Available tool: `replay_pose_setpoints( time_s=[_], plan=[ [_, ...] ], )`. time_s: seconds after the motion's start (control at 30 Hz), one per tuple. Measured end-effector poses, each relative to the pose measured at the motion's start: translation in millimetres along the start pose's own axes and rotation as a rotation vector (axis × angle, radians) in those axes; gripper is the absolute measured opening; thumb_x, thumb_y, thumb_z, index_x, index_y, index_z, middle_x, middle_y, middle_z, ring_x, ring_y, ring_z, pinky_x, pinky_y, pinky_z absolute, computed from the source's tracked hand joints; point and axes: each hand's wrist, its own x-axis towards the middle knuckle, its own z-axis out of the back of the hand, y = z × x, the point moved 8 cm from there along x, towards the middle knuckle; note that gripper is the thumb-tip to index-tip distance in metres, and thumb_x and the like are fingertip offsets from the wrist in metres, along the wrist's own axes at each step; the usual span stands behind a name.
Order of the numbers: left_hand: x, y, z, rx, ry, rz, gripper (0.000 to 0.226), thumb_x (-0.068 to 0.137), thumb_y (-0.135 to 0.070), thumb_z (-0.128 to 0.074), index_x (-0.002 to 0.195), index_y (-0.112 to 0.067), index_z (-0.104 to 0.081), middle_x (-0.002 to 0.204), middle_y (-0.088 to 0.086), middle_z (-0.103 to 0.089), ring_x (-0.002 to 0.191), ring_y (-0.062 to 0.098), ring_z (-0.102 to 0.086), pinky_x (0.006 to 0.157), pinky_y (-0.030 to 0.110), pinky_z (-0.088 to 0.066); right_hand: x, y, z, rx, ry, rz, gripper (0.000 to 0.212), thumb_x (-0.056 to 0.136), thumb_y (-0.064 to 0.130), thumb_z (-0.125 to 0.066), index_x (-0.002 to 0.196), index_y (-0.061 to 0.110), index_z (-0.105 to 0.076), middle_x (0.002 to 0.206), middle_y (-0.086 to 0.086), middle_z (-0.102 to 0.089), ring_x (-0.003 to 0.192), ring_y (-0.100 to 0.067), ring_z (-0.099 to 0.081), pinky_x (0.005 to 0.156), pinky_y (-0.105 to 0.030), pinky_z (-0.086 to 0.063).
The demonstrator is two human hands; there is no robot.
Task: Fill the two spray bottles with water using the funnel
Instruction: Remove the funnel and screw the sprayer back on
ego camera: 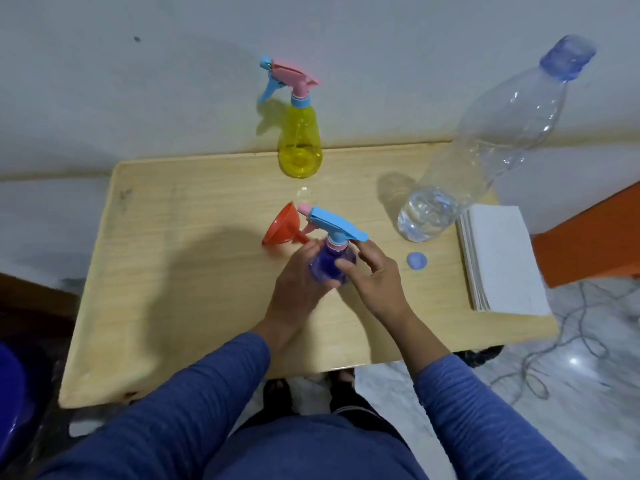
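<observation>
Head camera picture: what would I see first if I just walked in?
Probably the two hands, left hand and right hand, around the purple spray bottle at the table's middle, with the orange funnel lying beside it. Next, the yellow spray bottle at the far edge and the big clear water bottle on the right, nearly empty.

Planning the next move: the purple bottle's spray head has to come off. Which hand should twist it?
The right hand, probably. Its fingers sit open beside the spray head, while the left hand already wraps the purple bottle and can steady it.
</observation>
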Motion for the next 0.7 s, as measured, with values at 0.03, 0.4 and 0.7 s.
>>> replay_pose_setpoints(
  time_s=[0.03, 0.4, 0.7],
  plan=[
    [-0.3, -3.4, 3.5, 0.029, -0.035, -0.048, 0.067, 0.077, -0.042, -0.072, 0.132, -0.016, -0.043, 0.134, 0.002, -0.05, 0.124, 0.014, -0.047, 0.099, 0.016, -0.035, -4.5, -4.3, -1.7, -0.039, -0.021, -0.005, 0.041, 0.078, 0.025, -0.069, 0.118, 0.014, -0.063, 0.121, 0.0, -0.063, 0.112, -0.006, -0.056, 0.1, -0.024, -0.042],
    [-14.6, -20.5, 27.2, -0.072, -0.107, -0.249, 0.074, 0.065, -0.018, -0.077, 0.132, -0.008, -0.048, 0.133, -0.008, -0.045, 0.123, 0.023, -0.051, 0.094, 0.049, -0.049, -29.0, 14.6, -6.1, 0.124, -0.351, -0.061, 0.038, 0.083, 0.005, -0.066, 0.114, 0.028, -0.064, 0.118, 0.003, -0.067, 0.114, -0.004, -0.058, 0.104, -0.024, -0.042],
    [27.3, -53.7, 113.8, -0.232, -0.288, -0.201, 0.07, 0.073, -0.001, -0.074, 0.136, -0.01, -0.045, 0.137, -0.01, -0.041, 0.127, 0.008, -0.046, 0.103, 0.02, -0.041, 27.8, 109.7, -42.2, 0.089, -0.268, 0.137, 0.045, 0.078, 0.007, -0.073, 0.119, 0.023, -0.062, 0.119, 0.013, -0.06, 0.128, -0.012, -0.049, 0.108, -0.022, -0.037]
  ],
)
